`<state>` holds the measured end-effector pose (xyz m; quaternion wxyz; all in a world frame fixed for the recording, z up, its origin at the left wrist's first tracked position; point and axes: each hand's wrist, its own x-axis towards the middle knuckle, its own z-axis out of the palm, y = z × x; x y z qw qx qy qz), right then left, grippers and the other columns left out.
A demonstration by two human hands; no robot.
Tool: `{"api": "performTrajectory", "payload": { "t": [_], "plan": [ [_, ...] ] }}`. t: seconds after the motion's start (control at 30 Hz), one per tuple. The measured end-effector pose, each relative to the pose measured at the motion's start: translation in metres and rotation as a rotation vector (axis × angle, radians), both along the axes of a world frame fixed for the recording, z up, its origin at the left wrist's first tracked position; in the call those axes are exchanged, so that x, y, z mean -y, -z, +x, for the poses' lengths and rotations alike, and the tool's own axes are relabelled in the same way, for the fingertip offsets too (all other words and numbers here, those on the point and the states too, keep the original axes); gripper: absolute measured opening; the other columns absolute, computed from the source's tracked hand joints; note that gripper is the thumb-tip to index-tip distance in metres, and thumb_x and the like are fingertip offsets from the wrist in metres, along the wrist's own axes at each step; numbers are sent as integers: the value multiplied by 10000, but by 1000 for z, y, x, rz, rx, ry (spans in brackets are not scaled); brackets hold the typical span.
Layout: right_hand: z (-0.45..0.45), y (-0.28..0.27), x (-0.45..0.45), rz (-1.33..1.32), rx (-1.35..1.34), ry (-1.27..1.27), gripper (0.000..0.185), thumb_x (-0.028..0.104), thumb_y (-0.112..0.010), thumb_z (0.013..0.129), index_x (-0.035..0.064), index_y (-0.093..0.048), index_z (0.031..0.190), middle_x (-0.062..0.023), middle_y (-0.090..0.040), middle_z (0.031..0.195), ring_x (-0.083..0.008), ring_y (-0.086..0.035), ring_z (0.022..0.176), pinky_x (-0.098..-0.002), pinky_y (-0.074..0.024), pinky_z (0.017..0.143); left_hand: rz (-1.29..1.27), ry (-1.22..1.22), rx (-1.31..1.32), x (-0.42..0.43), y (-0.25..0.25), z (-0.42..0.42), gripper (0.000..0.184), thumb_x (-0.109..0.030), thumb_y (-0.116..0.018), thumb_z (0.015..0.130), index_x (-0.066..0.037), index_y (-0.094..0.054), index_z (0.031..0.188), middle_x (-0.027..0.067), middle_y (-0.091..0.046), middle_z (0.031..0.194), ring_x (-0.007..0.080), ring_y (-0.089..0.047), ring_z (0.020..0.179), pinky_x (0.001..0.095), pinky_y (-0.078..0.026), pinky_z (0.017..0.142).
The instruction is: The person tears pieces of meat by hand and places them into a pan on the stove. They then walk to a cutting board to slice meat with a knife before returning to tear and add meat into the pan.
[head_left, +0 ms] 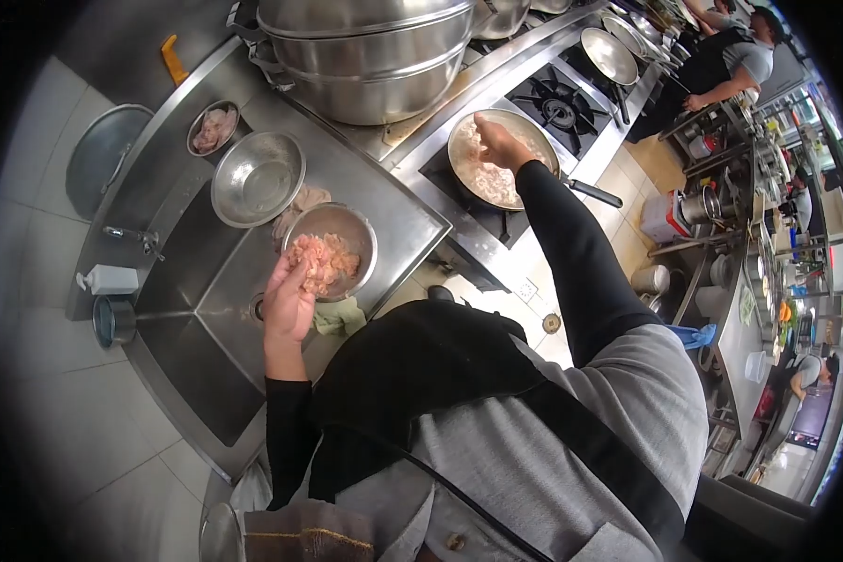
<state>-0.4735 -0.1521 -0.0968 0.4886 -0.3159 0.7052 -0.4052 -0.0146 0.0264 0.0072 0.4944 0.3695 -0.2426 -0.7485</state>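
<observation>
The left hand (288,298) is at the lower-left side of a bowl (366,245), left of centre in the frame, its fingers bent against the pink meat (326,263). I cannot tell whether they pinch a piece or only lie against the heap. The right hand (502,148) is over the pan (541,150), upper centre, its fingers partly curled and angled towards the upper left; whether they hold anything is unclear.

The meat thus lies right at the left hand's fingertips, well apart from the right hand, which is directly above the paler pieces (489,184) in the pan. The bowl sits on the bench (410,223) near the stove (520,255), probably so that each arm can reach its own vessel at once. The pan's handle (594,194) points to the lower right, away from the burner (559,111), likely leaving it easy to grasp.

Just beyond the meat bowl, to its upper left, stands a metal basin (258,178); farther up that way, a small bowl (194,138) holds pale flesh (215,126). A greenish cloth (341,318) lies at the meat bowl's lower edge, perhaps handy for wiping.
</observation>
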Motion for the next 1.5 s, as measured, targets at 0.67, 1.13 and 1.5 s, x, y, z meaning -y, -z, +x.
{"api": "performTrajectory", "payload": {
  "t": [0.67, 1.13, 1.5],
  "plan": [
    [261, -105, -109, -262, 549, -963, 176, -36, -613, 873, 11, -605, 1042, -39, -652, 925, -87, -635, 765, -248, -541, 671, -62, -13, -57, 5, 12, 3, 246, -24, -608, 891, -34, -538, 1127, 53, -612, 946, 94, -584, 766, 236, -484, 635],
    [263, -89, -124, -81, 797, -534, 142, 100, -606, 940, 43, -617, 1070, -81, -652, 924, -86, -588, 711, -186, -413, 484, -250, -7, 495, 7, 14, 2, 278, -14, -645, 869, -20, -552, 1131, 62, -628, 977, 121, -619, 837, 243, -502, 738],
    [223, -79, -138, -54, 1091, -344, 48, 81, -571, 942, 54, -602, 967, -45, -635, 811, -138, -624, 749, -255, -527, 675, -99, -126, 80, 6, 21, 9, 278, 42, -629, 829, -94, -503, 1036, 17, -549, 857, 99, -571, 790, 215, -463, 621]
  ]
}}
